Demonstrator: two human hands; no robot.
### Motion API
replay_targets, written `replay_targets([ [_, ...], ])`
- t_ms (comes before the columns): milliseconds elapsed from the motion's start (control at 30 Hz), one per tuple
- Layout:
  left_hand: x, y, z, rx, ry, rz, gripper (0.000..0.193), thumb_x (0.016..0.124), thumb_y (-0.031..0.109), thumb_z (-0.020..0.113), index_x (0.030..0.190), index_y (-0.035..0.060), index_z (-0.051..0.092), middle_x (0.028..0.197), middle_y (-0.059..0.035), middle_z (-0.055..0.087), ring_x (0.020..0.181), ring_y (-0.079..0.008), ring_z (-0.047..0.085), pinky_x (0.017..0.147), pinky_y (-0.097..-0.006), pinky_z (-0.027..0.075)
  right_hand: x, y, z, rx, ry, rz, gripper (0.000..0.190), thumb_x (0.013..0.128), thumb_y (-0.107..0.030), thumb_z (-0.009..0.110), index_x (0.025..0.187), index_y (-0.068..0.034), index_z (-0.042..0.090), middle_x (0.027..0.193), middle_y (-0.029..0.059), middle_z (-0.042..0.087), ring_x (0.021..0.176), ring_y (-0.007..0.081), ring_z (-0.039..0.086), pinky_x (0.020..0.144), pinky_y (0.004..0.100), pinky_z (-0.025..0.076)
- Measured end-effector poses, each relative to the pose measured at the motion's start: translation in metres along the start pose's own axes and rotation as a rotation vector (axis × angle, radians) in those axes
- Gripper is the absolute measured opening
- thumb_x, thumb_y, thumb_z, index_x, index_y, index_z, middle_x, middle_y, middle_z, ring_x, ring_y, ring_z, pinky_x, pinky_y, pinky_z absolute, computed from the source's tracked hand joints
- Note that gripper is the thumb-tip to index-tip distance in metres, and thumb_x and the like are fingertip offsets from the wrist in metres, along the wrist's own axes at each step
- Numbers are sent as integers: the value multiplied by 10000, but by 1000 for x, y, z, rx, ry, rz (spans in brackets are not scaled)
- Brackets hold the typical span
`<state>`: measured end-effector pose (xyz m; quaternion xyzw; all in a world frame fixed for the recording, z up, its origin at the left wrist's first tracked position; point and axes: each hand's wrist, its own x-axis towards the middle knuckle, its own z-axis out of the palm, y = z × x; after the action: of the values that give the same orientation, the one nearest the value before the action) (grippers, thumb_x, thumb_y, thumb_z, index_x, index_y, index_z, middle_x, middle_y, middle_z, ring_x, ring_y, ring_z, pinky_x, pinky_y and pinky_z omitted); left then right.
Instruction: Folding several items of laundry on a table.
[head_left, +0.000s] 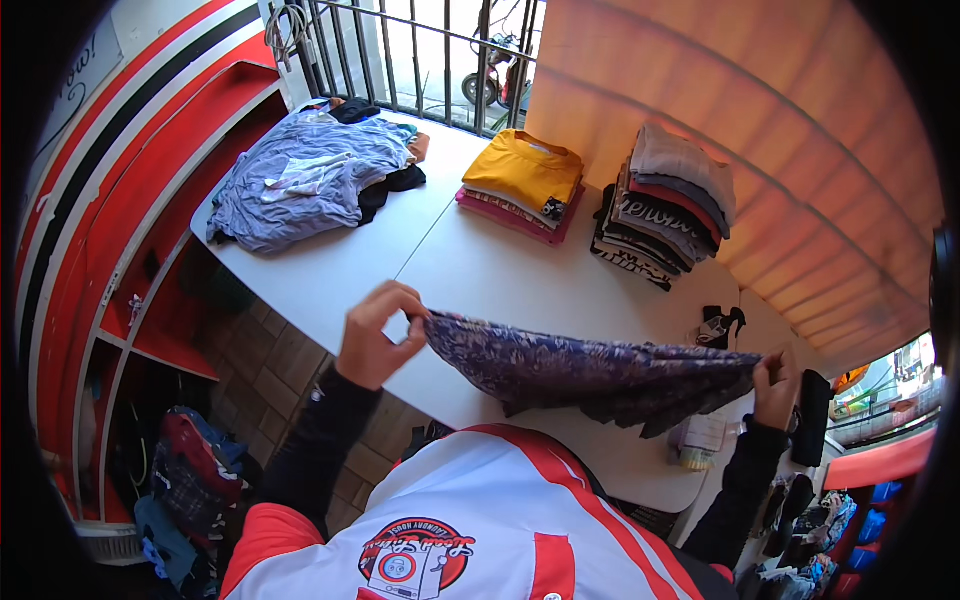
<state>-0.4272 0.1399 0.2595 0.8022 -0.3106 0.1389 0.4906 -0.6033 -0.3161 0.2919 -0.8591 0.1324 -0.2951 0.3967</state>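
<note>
A dark purple patterned cloth garment (577, 367) hangs stretched between both hands, over the near edge of the white table (510, 285). My left hand (381, 330) pinches its left end between thumb and fingers. At the other end, my right hand (775, 386) grips the opposite corner. Beyond the garment stands a short folded stack with a yellow T-shirt (517, 169) on top. To its right rises a taller stack of folded clothes (667, 210). A loose heap of clothes, mostly a crumpled blue-grey garment (307, 172), lies at the far left.
A black spray-bottle head (727, 322) and a dark long object (811, 418) are at the right. A container (697, 442) stands near my right forearm. Red shelving (169, 330) lines the left, with a pile of clothes (199, 480) below. Window bars (420, 60) rise behind the table.
</note>
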Motion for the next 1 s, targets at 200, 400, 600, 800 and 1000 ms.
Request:
replay_targets([
  [200,51,27,-46,-41,203,267,198,613,-131,595,758,2,574,808,-106,588,800,-204,618,719,-284,482,27,-54,-38,301,178,-314,25,887,-86,440,892,-70,420,840,24,472,761,94,468,717,247,413],
  [400,83,-2,-28,309,-167,159,154,609,-41,628,729,-16,535,766,-109,580,687,-217,604,627,-288,480,32,-17,7,-277,-252,-5,64,749,-34,524,752,-42,461,672,-4,439,648,84,436,598,221,385],
  [600,107,1,-53,133,5,187,145,645,-106,532,733,-9,470,807,-83,551,801,-156,588,723,-261,471,31,-21,-11,-29,13,-111,96,761,-5,500,769,-49,414,719,-19,379,669,55,400,604,193,347],
  [800,113,9,-51,-385,39,58,144,715,-49,422,814,45,467,859,-35,475,719,-75,479,684,-165,391,28,-34,1,254,119,-251,89,819,-21,459,880,-69,415,783,-20,394,735,45,389,666,186,329],
  [1000,127,19,-61,-513,290,86,170,842,37,409,999,75,464,941,-58,516,799,-99,547,673,-176,448,21,-60,19,261,55,-127,186,862,-74,461,1046,-47,475,843,-18,454,796,54,425,730,191,340],
])
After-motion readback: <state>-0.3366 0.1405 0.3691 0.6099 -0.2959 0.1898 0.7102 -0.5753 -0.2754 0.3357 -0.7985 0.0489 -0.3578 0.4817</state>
